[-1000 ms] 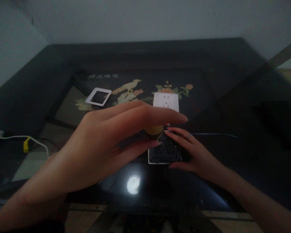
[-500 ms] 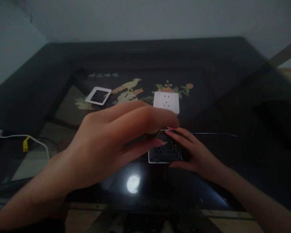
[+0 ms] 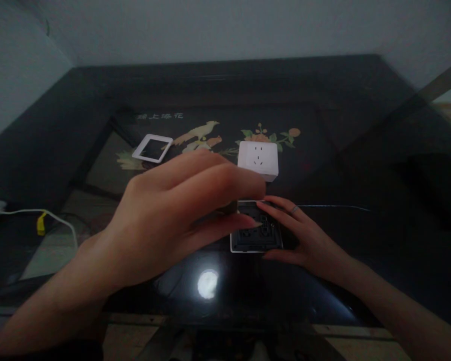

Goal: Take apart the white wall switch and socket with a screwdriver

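Observation:
A wall socket panel (image 3: 256, 240) lies with its dark back up on the glossy black table, its white rim showing around the edge. My right hand (image 3: 298, 230) grips the panel at its right side, fingers on the far edge and thumb at the near corner. Above the panel's left part, my left hand (image 3: 188, 215) is closed, thumb opposite the curled index finger. Between them a small dark piece shows; the rest of what they hold is hidden. A second, white socket (image 3: 258, 158) in a box sits face up just beyond.
A white square frame (image 3: 153, 148) lies at the back left. At the far left, a white cable (image 3: 60, 218) with a yellow tag (image 3: 41, 223) runs over the table (image 3: 323, 90). A thin pale wire or line (image 3: 334, 206) stretches right from the panel.
The fingertips of my left hand have shifted a little left, baring more of the panel's back and the boxed socket. My right hand stays where it was.

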The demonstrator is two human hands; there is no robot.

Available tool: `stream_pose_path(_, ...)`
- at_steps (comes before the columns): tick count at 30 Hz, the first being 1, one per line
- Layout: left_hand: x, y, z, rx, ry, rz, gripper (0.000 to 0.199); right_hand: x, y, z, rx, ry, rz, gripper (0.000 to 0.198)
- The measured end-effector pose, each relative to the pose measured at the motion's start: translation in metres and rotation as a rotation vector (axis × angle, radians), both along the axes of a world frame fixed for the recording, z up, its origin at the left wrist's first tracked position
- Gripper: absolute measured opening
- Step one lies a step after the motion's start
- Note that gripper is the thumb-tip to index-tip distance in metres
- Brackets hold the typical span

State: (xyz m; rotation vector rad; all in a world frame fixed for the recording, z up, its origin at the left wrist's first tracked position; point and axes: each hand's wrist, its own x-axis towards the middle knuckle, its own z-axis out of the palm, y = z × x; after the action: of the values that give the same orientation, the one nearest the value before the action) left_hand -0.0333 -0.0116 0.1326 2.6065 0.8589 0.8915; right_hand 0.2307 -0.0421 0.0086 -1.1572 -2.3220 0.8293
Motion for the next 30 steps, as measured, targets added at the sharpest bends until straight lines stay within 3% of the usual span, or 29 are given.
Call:
stream_pose_path(3, 0.0, -0.003, 0.003, -0.062, 0.041, -0.022, 0.022, 0.0, 0.0, 0.0, 0.0, 0.0, -0.001, 0.083)
stream_pose_path(7, -0.006, -0.008, 0.011, -0.274, 0.064, -0.067, 0.048, 0.0, 0.0, 0.0, 0.006, 0.014, 0.012, 0.082)
stream_pose_path(9, -0.008, -0.008, 0.011, -0.317, 0.074, -0.071, 0.046, 0.0, 0.0, -0.001, 0.01, 0.022, 0.009, 0.083)
stream_pose_path(14, -0.003, -0.004, 0.006, -0.129, 0.068, -0.004, 0.018, 0.0, 0.0, -0.001, 0.007, 0.006, 0.007, 0.085)
stream_pose_path(19, -0.004, -0.012, 0.01, -0.259, 0.096, 0.009, 0.061, -0.001, 0.0, 0.001, 0.018, 0.005, 0.007, 0.085)
stream_pose_path(21, -0.008, -0.014, 0.012, -0.28, 0.093, 0.024, 0.062, -0.001, 0.0, 0.001, 0.021, 0.006, 0.006, 0.085)
stream_pose_path(24, -0.008, -0.011, 0.008, -0.233, 0.062, 0.042, 0.048, -0.001, 0.0, 0.0, 0.011, 0.008, 0.004, 0.083)
stream_pose_path(27, -0.001, -0.005, 0.0, -0.038, -0.016, 0.049, 0.024, -0.001, 0.0, -0.001, 0.0, 0.013, 0.006, 0.081)
stream_pose_path(30, 0.004, -0.003, -0.003, 0.147, -0.078, 0.013, 0.02, -0.001, 0.0, 0.0, -0.013, 0.008, 0.003, 0.08)
